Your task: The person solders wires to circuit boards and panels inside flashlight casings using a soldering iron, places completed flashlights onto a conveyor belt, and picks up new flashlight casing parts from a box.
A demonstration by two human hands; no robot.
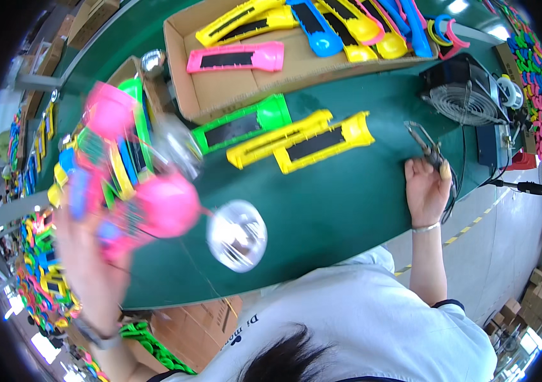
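Observation:
At the left, my left hand (89, 270) is smeared by motion, its fingers against bright pink plastic parts (168, 205) that are blurred too. Whether it grips them cannot be made out. A shiny silver reflector cup (237, 235) hangs beside the pink parts, apparently joined by a thin wire. My right hand (426, 191) is closed round the dark handle of a soldering iron (433, 151), whose metal tip points away from me. Between the hands, farther back, lie a green housing half (244, 125) and two yellow housing halves (325, 142), each with a black strip.
A cardboard box (204, 99) of coloured housing halves stands at the back. To the right are a black fan (465, 92) and a blue-grey box (495, 145) with cables. Another pile of coloured parts (132, 149) crowds the left side of the green table (322, 229).

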